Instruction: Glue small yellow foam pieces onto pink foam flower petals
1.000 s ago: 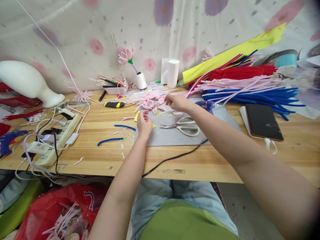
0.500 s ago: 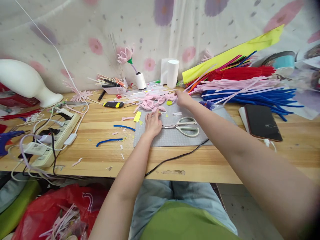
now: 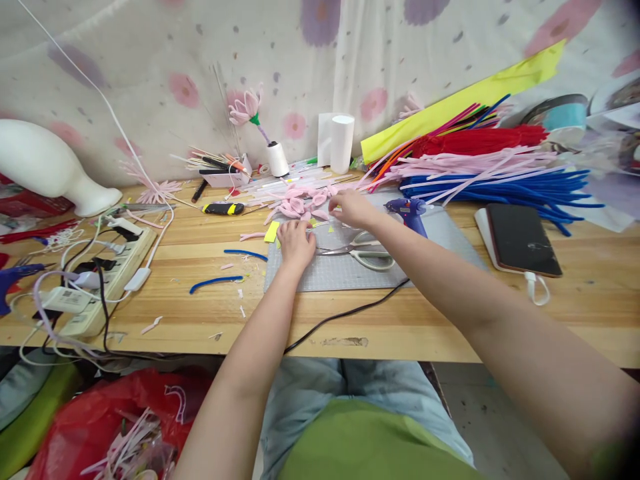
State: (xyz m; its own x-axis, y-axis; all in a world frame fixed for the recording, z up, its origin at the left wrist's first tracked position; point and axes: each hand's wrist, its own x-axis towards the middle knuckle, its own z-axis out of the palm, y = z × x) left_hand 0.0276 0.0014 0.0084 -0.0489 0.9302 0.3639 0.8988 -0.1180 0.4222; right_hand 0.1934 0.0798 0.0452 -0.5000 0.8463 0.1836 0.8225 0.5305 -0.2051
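My left hand [image 3: 297, 244] lies on the grey cutting mat [image 3: 330, 280], fingers extended and slightly apart, beside a small yellow piece [image 3: 271, 232]. Just beyond its fingertips is a cluster of pink fuzzy petal loops [image 3: 300, 201]. My right hand [image 3: 353, 208] reaches in from the right at the cluster's right end. Its fingers are bent together, and whatever is between the fingertips is hidden. White-handled scissors [image 3: 373, 260] lie on the mat between my forearms, partly covered by the right one. A purple glue gun [image 3: 409, 212] rests behind my right wrist.
Pink, red and blue pipe cleaners [image 3: 490, 193] are heaped at the back right, near a phone [image 3: 523, 239]. A black cable [image 3: 345, 312] crosses the front. On the left are a power strip [image 3: 115, 280], a utility knife [image 3: 223, 209] and blue offcuts [image 3: 215, 283].
My right hand has moved left and slightly nearer, covering where a round yellow piece lay. The glue gun now shows more fully. My left hand has shifted slightly left.
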